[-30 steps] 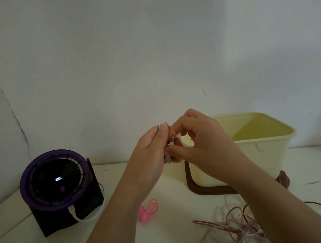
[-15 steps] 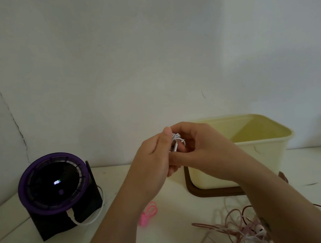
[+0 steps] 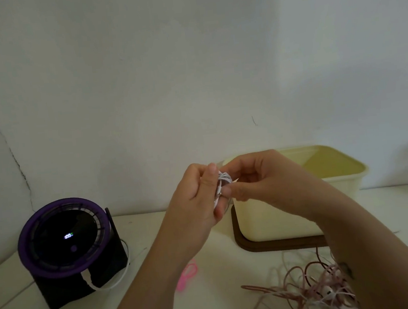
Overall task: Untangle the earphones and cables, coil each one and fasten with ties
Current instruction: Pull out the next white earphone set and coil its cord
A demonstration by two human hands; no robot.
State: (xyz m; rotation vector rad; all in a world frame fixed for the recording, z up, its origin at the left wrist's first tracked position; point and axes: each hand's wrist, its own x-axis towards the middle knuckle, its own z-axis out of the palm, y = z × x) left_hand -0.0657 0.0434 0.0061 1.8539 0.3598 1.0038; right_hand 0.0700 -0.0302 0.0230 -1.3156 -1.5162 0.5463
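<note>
Two hands hold the white earphone coil [image 3: 224,178] up before the cream tub [image 3: 279,219]: left hand [image 3: 197,199] pinches it, right hand [image 3: 263,183] grips its wraps. Loops should be kept pinched tight while tying; pink tie [image 3: 188,273] lies below.

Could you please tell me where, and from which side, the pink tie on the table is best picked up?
Probably pinch the pink tie at its far, upper-right loop, coming from above and the right. It lies flat on the table with open loops that fingertips can hook, and its near-left end sits against the left forearm.
</note>
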